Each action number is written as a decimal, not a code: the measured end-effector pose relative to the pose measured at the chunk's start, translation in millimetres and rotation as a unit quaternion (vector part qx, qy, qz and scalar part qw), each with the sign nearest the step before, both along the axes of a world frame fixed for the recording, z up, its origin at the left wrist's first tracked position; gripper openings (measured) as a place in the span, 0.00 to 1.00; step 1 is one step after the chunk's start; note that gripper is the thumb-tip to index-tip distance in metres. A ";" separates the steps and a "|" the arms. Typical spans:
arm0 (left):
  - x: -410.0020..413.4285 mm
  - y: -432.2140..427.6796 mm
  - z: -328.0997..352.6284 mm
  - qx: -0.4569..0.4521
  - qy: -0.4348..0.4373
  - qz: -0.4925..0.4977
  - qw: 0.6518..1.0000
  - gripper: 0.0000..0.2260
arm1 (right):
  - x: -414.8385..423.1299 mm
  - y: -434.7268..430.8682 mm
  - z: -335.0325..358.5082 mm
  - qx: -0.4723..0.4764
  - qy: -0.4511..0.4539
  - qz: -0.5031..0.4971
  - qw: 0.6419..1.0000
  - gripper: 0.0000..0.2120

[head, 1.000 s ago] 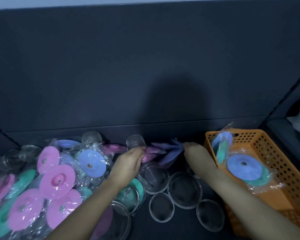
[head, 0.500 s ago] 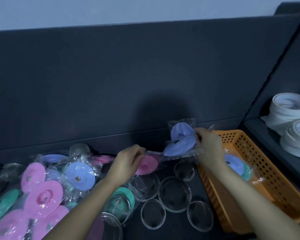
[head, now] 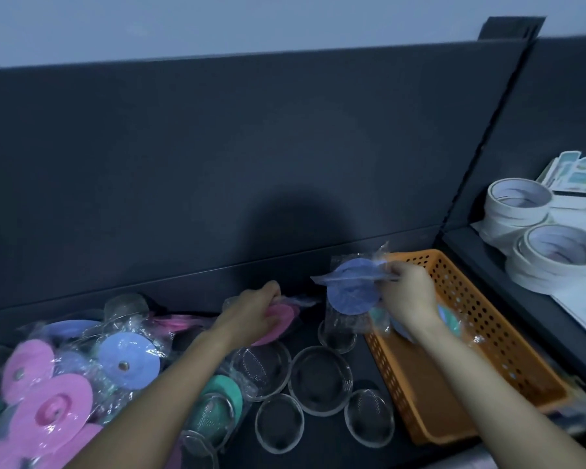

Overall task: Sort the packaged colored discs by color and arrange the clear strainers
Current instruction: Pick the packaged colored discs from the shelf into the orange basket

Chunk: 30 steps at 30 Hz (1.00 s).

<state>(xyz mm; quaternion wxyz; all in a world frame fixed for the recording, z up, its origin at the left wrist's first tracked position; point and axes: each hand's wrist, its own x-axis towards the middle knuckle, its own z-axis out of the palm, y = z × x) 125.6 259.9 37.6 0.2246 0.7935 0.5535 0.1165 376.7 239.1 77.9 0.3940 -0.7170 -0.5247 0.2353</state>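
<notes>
Head camera, looking down on a dark shelf (head: 318, 448) backed by a dark panel (head: 217, 164).

Right hand (head: 408, 292): raised at the left rim of the orange perforated basket (head: 420, 401), its fingers curled and pinching the clear wrapper of a packet of blue discs (head: 352, 294). The packet hangs in the air just left of the basket, above the rearmost clear strainer (head: 337, 335). Inside the basket, partly hidden by the wrist, lies a wrapped teal disc (head: 450, 318).

Left hand (head: 251, 313): knuckles up near the back of the shelf, fingers closed round the edge of a wrapped pink disc (head: 283, 321), which sits low over the shelf.

Four more clear strainers stand mouth-up between the forearms: a large one (head: 320, 379) in the middle, a mesh-bottomed one (head: 263, 367) touching its left side, and two smaller ones in front (head: 278, 423) (head: 369, 418).

Unsorted pile at the left: wrapped discs mixed together, among them pink (head: 53, 406), blue (head: 129, 360) and teal (head: 225, 389), with further strainers half buried among them.

Neighbouring compartment at the right: stacked rolls of white tape (head: 559, 258) and, behind them, blurred printed cards (head: 579, 174).
</notes>
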 end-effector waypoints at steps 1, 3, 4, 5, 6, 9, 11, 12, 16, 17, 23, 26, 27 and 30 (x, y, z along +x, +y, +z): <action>0.7 -1.8 -1.6 0.011 -0.012 0.007 1.000 0.09 | 1.0 -1.2 -0.7 -0.005 0.001 0.001 1.000 0.08; 1.8 -6.3 -4.0 0.037 -0.033 0.032 0.998 0.09 | 2.4 -3.5 -2.4 -0.010 -0.004 0.004 1.000 0.08; 2.0 -8.2 -4.0 0.052 -0.044 0.049 0.996 0.09 | 2.9 -4.7 -3.2 -0.009 -0.006 0.000 1.000 0.08; 2.3 -9.8 -3.1 0.068 -0.059 0.064 0.994 0.09 | 3.2 -6.5 -3.4 -0.007 -0.005 -0.005 1.000 0.08; 2.8 -11.2 -1.0 0.086 -0.080 0.077 0.990 0.10 | 3.6 -8.5 -3.5 -0.005 0.001 -0.014 1.000 0.08; 7.1 -17.1 13.3 0.130 -0.157 0.101 0.974 0.11 | 5.2 -14.0 -0.8 -0.005 0.027 -0.032 0.999 0.09; 14.2 -22.7 26.4 0.156 -0.206 0.107 0.960 0.11 | 8.2 -17.4 2.1 -0.004 0.041 -0.033 0.999 0.08; 19.3 -25.6 33.1 0.168 -0.227 0.107 0.953 0.11 | 10.7 -18.6 3.6 -0.003 0.044 -0.035 0.998 0.08; 44.5 -31.4 55.3 0.183 -0.292 0.094 0.934 0.11 | 27.0 -21.2 13.2 0.019 0.035 -0.062 0.997 0.13; 51.9 -31.8 58.6 0.177 -0.306 0.091 0.931 0.11 | 32.4 -21.6 15.8 0.031 0.029 -0.074 0.996 0.16; 114.0 -30.8 60.0 0.106 -0.404 0.142 0.897 0.11 | 67.6 -33.7 25.8 0.070 -0.026 -0.134 0.988 0.09; 148.4 -26.7 56.2 0.079 -0.438 0.177 0.878 0.12 | 80.5 -42.0 23.7 0.061 -0.064 -0.138 0.986 0.08; 158.2 -25.2 54.5 0.068 -0.447 0.183 0.873 0.13 | 83.2 -44.8 22.7 0.059 -0.070 -0.136 0.986 0.09; 182.9 -21.1 46.1 0.034 -0.453 0.195 0.869 0.13 | 86.5 -52.5 18.3 0.073 -0.098 -0.119 0.985 0.10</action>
